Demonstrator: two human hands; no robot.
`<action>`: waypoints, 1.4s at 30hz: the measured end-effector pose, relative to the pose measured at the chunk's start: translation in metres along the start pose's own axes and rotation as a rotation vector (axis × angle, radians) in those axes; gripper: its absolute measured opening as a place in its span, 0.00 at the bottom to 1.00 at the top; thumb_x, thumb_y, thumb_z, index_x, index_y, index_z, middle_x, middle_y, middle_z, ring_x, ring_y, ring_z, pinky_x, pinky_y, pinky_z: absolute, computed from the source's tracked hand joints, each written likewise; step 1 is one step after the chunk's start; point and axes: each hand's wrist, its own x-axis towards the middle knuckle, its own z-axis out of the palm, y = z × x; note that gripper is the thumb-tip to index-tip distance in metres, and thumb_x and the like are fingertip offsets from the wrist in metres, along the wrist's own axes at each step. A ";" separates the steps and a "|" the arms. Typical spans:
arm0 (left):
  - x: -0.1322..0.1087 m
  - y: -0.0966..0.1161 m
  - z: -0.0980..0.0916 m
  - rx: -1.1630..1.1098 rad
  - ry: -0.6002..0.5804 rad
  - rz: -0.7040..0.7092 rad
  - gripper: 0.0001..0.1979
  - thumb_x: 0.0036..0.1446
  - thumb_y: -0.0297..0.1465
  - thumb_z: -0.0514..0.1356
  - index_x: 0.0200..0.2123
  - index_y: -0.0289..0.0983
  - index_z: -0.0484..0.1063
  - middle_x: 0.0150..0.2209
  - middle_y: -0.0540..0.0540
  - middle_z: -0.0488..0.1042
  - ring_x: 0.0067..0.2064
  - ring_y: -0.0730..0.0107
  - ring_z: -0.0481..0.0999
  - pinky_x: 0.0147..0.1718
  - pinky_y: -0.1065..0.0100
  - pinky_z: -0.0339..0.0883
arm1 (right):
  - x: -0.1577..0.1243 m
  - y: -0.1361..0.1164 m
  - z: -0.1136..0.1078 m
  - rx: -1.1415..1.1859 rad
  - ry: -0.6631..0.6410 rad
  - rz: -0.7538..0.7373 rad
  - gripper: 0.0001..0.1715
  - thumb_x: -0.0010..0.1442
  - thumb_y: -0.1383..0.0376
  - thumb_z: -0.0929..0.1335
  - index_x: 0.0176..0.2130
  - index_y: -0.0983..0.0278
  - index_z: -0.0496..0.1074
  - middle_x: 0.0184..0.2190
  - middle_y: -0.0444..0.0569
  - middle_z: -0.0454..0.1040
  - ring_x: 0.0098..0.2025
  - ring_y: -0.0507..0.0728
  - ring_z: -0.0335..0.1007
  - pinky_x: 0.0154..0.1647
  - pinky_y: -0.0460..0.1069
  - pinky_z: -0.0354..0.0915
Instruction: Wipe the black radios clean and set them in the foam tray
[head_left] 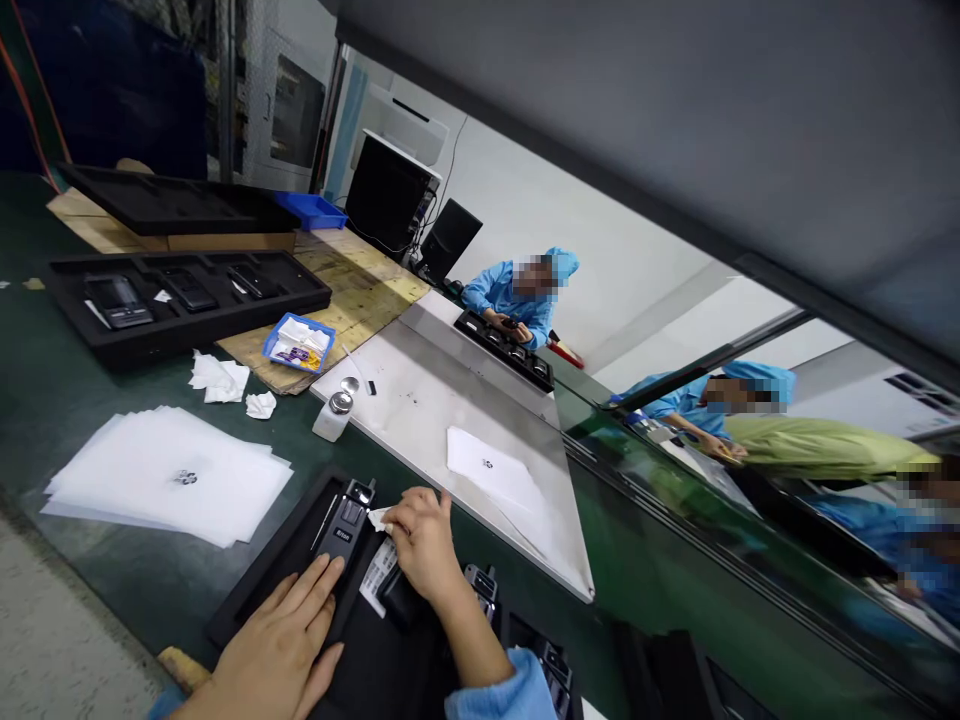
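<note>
A dark handheld device [346,528] with a small label lies in a black foam tray [247,592] at the bottom centre. My left hand [281,640] rests flat on the device's lower part, fingers stretched out. Just right of the device, my right hand [424,540] pinches a small white tissue [379,519] near its upper end. Below my right hand are a white printed label [376,572] and a black rounded piece [401,598], partly covered. More devices [480,588] sit in the tray to the right.
White sheets [161,475] lie at left, near crumpled tissues [219,377] and a pump bottle [334,415]. A blue box [298,343] and a foam tray with devices [187,300] stand behind. A white board [450,400] is centre. People in blue [502,285] work beyond.
</note>
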 end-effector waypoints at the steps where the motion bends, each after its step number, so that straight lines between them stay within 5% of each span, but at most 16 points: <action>1: 0.000 0.000 0.000 -0.018 -0.001 -0.010 0.15 0.60 0.35 0.59 0.47 0.36 0.76 0.65 0.39 0.65 0.64 0.54 0.66 0.54 0.60 0.69 | -0.009 -0.004 0.003 0.017 0.066 0.026 0.13 0.57 0.74 0.69 0.34 0.57 0.79 0.36 0.46 0.77 0.50 0.61 0.66 0.64 0.70 0.39; 4: -0.001 0.000 0.001 -0.071 0.008 -0.029 0.14 0.61 0.34 0.59 0.48 0.35 0.76 0.65 0.39 0.66 0.65 0.54 0.65 0.56 0.60 0.67 | -0.027 -0.023 0.020 0.057 0.197 0.070 0.12 0.59 0.72 0.68 0.37 0.56 0.78 0.38 0.46 0.77 0.50 0.61 0.67 0.64 0.68 0.42; 11: -0.002 0.002 0.002 -0.097 0.015 -0.041 0.16 0.62 0.34 0.58 0.49 0.33 0.76 0.59 0.38 0.72 0.65 0.52 0.65 0.55 0.58 0.69 | -0.018 -0.054 0.055 -0.107 0.162 0.041 0.12 0.61 0.70 0.67 0.39 0.55 0.78 0.35 0.46 0.75 0.50 0.62 0.64 0.66 0.73 0.28; 19: -0.005 0.004 0.000 -0.127 0.002 -0.052 0.19 0.61 0.32 0.57 0.55 0.33 0.72 0.59 0.38 0.72 0.64 0.53 0.66 0.55 0.58 0.69 | -0.027 -0.060 0.058 -0.068 0.114 0.045 0.14 0.60 0.71 0.67 0.37 0.54 0.79 0.35 0.46 0.76 0.50 0.62 0.64 0.66 0.72 0.31; 25: -0.003 0.003 -0.002 -0.049 0.012 -0.012 0.18 0.60 0.31 0.57 0.52 0.31 0.74 0.60 0.37 0.71 0.63 0.51 0.66 0.52 0.59 0.72 | -0.026 -0.061 0.056 -0.082 0.203 0.109 0.14 0.59 0.73 0.67 0.37 0.56 0.78 0.37 0.47 0.77 0.50 0.63 0.64 0.65 0.74 0.32; 34: -0.003 0.002 -0.001 -0.085 0.020 -0.030 0.15 0.61 0.33 0.57 0.48 0.33 0.76 0.59 0.38 0.72 0.64 0.51 0.66 0.52 0.58 0.70 | -0.008 -0.064 0.054 -0.056 0.152 0.091 0.12 0.61 0.70 0.68 0.38 0.53 0.79 0.36 0.45 0.77 0.50 0.62 0.64 0.65 0.74 0.30; 42: -0.009 -0.004 -0.001 -0.105 0.102 0.030 0.18 0.60 0.29 0.58 0.53 0.31 0.74 0.56 0.37 0.75 0.60 0.54 0.71 0.56 0.58 0.67 | -0.040 -0.065 0.048 0.084 0.087 0.136 0.16 0.56 0.75 0.69 0.34 0.53 0.79 0.35 0.43 0.79 0.53 0.62 0.65 0.64 0.73 0.33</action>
